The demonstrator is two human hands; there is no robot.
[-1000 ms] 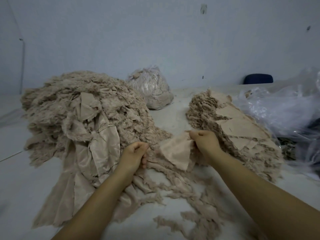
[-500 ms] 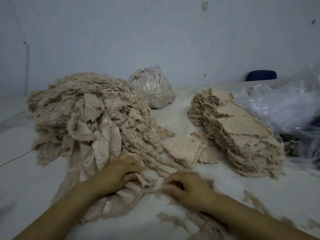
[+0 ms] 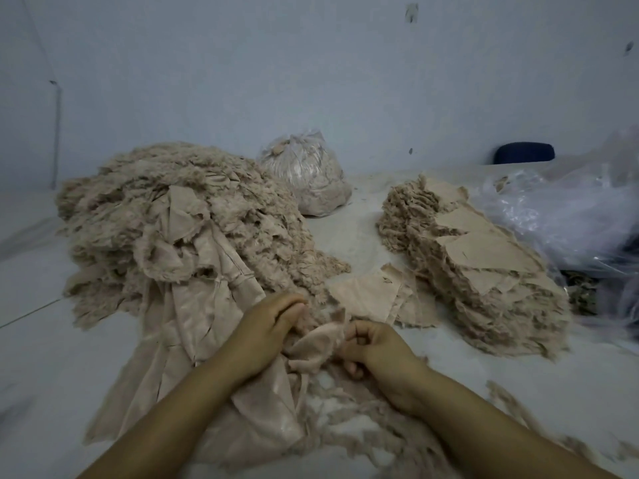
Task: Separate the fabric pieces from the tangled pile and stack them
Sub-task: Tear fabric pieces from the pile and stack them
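Observation:
A large tangled pile of beige frayed fabric (image 3: 166, 223) covers the left of the table. The tall stack of separated pieces (image 3: 484, 271) stands at the right, with a few flat pieces (image 3: 366, 295) lying loose at its near foot. Between my hands a crumpled beige fabric piece (image 3: 318, 347) is raised slightly off the pile's near edge. My left hand (image 3: 266, 326) grips its left side with curled fingers. My right hand (image 3: 373, 347) pinches its right end.
A tied clear bag of scraps (image 3: 307, 181) sits at the back centre. Crumpled clear plastic bags (image 3: 570, 216) fill the right side. Frayed thread strips (image 3: 380, 426) lie across the near table (image 3: 52, 357). A dark blue chair back (image 3: 524, 157) shows behind the table, against the wall.
My right hand put a flat piece down beside the stack, then came back to the pile's near edge. Both hands now hold a crumpled piece and have lifted it a little.

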